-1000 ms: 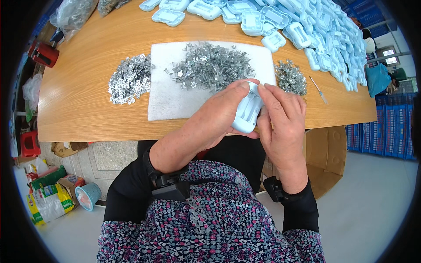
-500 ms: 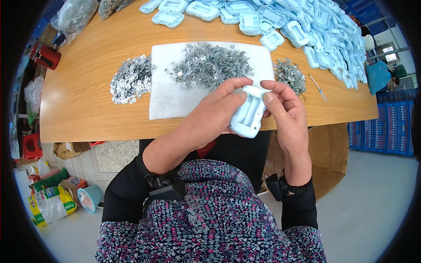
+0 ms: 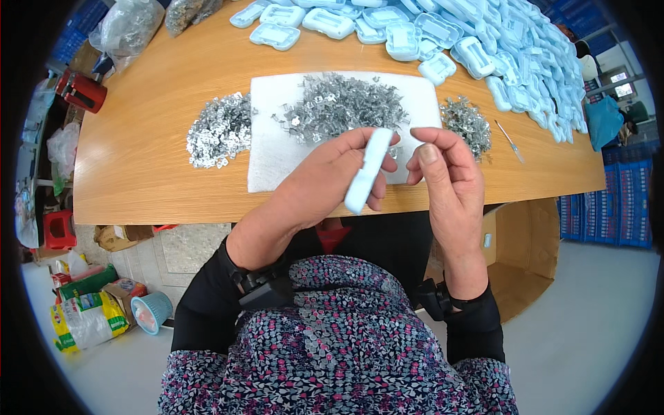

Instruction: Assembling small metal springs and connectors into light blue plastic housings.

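Observation:
A light-blue plastic casing (image 3: 368,169) is gripped in my left hand (image 3: 315,173), which is closed around it. The casing stands tilted, its narrow edge toward me, so its battery slots are hidden. Close by on its right is my right hand (image 3: 448,169), apart from the casing. Its fingers are loosely curled, with a gap between thumb and index finger, and I see nothing held there. Beyond both hands, a heap of small metal contact pieces (image 3: 346,104) lies on a white foam sheet (image 3: 270,162).
Flat metal pieces (image 3: 218,131) are piled left of the foam, and more metal pieces (image 3: 467,124) right of it. A thin pen-like tool (image 3: 510,140) lies farther right. Many light-blue casings (image 3: 512,62) cover the table's far right. A cardboard box (image 3: 529,242) stands below the front edge.
My left hand has turned the casing from showing its battery slots to edge-on. My right hand has let go of the casing and is now apart from it. The view has shifted slightly.

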`<state>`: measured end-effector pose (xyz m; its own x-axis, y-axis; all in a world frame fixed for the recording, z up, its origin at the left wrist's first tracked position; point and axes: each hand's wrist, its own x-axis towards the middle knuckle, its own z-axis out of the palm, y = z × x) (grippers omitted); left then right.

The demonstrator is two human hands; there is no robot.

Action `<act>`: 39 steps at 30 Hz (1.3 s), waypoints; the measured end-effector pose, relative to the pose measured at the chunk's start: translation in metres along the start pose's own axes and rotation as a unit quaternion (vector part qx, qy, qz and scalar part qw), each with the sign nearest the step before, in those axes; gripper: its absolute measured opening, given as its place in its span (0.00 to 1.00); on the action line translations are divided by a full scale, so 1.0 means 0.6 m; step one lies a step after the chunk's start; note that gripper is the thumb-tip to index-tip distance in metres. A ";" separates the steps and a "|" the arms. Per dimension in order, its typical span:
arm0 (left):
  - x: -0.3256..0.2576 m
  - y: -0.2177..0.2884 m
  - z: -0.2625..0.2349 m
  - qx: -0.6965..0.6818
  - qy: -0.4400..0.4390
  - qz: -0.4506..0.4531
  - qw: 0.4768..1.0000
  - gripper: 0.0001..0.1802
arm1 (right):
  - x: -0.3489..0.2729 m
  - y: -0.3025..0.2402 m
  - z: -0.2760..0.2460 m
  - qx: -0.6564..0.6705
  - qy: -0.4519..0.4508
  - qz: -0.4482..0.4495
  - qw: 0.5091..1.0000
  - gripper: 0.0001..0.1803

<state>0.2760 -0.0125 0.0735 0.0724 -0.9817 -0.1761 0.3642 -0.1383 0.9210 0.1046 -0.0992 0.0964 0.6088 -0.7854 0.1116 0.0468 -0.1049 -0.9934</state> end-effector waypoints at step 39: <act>-0.092 0.034 -0.048 0.130 -0.143 -0.112 0.975 0.27 | -0.022 -0.008 0.028 -0.107 -0.208 0.073 0.970 0.20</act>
<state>0.3062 0.0425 0.0921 -0.2573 -0.9143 -0.3130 0.0907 -0.3453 0.9341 0.1095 -0.0783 0.0991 0.8650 -0.4927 -0.0950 -0.2023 -0.1691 -0.9646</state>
